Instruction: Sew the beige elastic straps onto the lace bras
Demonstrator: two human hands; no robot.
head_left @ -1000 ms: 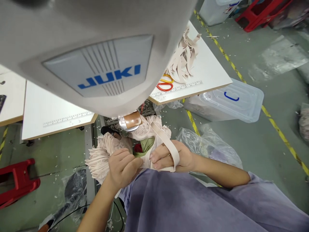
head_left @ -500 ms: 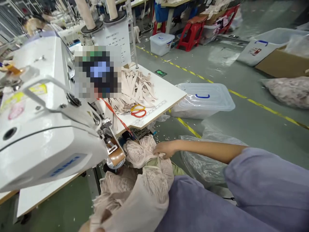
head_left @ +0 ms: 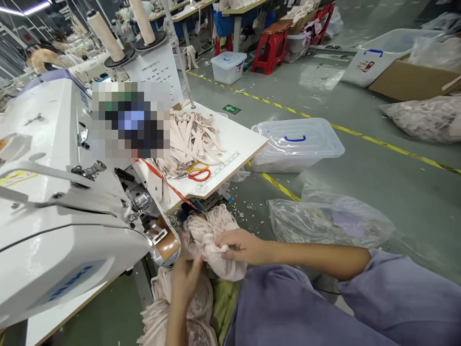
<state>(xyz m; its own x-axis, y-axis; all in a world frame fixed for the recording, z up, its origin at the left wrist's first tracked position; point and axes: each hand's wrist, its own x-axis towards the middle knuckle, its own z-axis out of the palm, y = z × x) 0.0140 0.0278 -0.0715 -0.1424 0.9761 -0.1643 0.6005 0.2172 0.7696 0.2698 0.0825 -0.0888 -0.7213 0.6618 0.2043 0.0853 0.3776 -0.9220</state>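
Note:
A pale pink lace bra (head_left: 205,235) is bunched below the table corner, in front of the sewing machine (head_left: 68,230). My right hand (head_left: 243,246) pinches its fabric between thumb and fingers, on the right side of the cups. At the lower left of it, my left hand (head_left: 187,276) is closed at the bra's edge, its fingers partly hidden behind the cloth. Several more lace bras (head_left: 190,312) lie in a pile beneath my left wrist. Green cloth (head_left: 225,302) shows between that pile and my lap.
On the white table (head_left: 230,144) lie scissors (head_left: 198,173) and a heap of beige fabric strips (head_left: 194,139). A lidded clear bin (head_left: 298,139) and a plastic bag (head_left: 324,221) rest on the floor to the right. Thread cones (head_left: 108,38) stand behind the machine.
My left hand has come up from the bottom edge to the bra. My right hand has moved slightly down, still gripping cloth. The large pale fabric over the pile no longer covers the green cloth.

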